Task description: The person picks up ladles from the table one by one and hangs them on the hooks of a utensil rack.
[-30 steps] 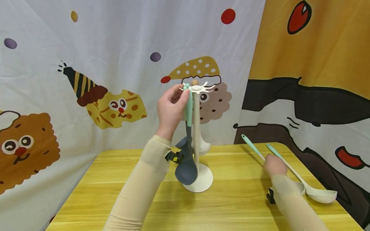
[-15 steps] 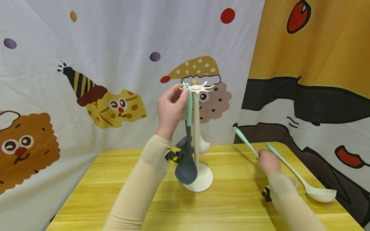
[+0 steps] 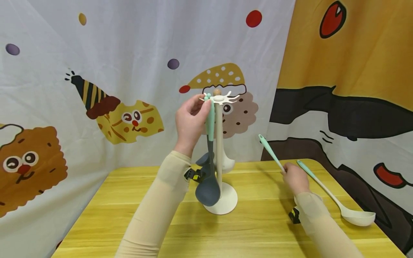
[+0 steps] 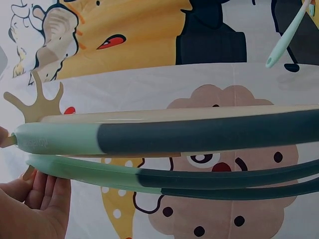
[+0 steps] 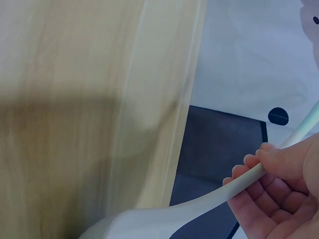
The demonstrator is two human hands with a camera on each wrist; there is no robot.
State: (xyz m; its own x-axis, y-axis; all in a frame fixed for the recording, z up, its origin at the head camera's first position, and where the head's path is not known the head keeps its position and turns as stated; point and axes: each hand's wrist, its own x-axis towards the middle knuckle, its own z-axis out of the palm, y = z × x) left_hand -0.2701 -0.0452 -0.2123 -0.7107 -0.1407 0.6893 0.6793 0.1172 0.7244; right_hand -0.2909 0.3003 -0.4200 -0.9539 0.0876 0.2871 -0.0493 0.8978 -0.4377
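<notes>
My left hand (image 3: 190, 120) is at the top of a cream utensil rack (image 3: 226, 203). Its thumb and fingers pinch the hooks, beside mint handle ends. A dark grey ladle (image 3: 208, 191) with a mint handle hangs there, and other dark-and-mint utensils hang alongside it in the left wrist view. My right hand (image 3: 297, 179) grips a white ladle (image 3: 272, 153) by its shaft, mint end tilted up and left. In the right wrist view, thumb and fingers curl round the shaft; the ladle's head (image 5: 134, 224) is partly cut off.
A second white ladle (image 3: 358, 218) with a mint handle lies at the right of the wooden table (image 3: 155, 218). A white utensil (image 3: 228, 164) hangs behind the rack's post. A printed curtain (image 3: 129, 46) stands behind the table.
My right hand has lifted the white ladle and moved it left and up, away from the ladle on the table. The left hand has stayed in place at the rack.
</notes>
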